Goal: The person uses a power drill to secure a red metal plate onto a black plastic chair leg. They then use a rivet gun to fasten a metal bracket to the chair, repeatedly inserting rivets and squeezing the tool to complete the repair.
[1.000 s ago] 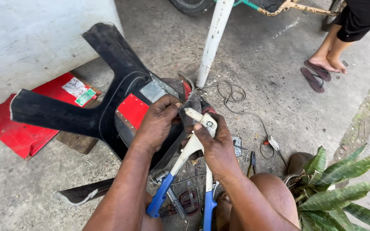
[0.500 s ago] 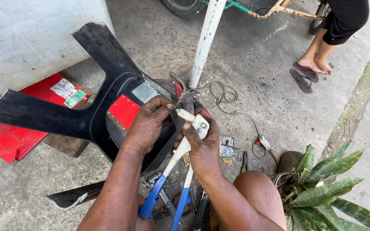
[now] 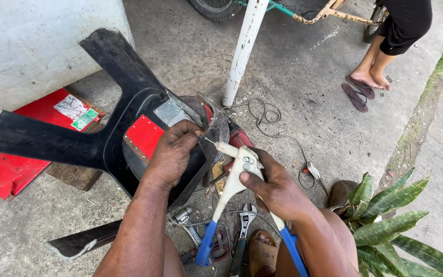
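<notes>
Left hand (image 3: 173, 154) clamped on glossy black plastic panel (image 3: 98, 138) edge, right hand (image 3: 275, 187) closed around white, blue-gripped riveter (image 3: 232, 190), nose at panel, rough grey concrete floor (image 3: 303, 102), white post (image 3: 242, 48), leafy plant (image 3: 390, 220)

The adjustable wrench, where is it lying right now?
The adjustable wrench lies on the concrete at bottom centre of the head view, between the riveter's blue handles, below the right hand.

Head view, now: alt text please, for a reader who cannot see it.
The right hand grips a white rivet tool with blue handles, nose against a black plastic body panel steadied by the left hand. A metal adjustable wrench lies on the concrete floor.
</notes>
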